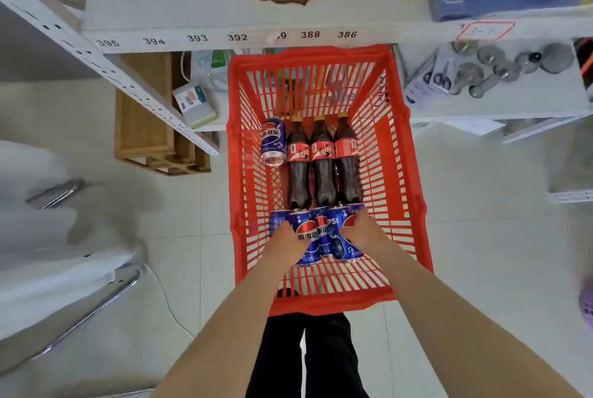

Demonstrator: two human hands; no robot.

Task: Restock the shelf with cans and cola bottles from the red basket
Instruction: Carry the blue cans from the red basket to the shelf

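Observation:
A red basket [398, 153] stands on the floor in front of the white shelf [199, 40]. Inside lie three cola bottles [322, 163] with red labels, side by side, caps pointing to the shelf. One blue can [273, 142] lies alone at their left. A row of several blue cans [325, 237] lies at the near end of the bottles. My left hand [284, 240] rests on the leftmost cans of that row. My right hand [362, 229] wraps around the rightmost can. Both hands reach down into the basket.
The shelf edge carries number labels 395 to 386. A wooden crate [150, 128] sits on the floor at the left, under the shelf. Metal utensils [507, 70] lie on the lower shelf at the right. A chrome chair frame [96, 301] stands at the far left.

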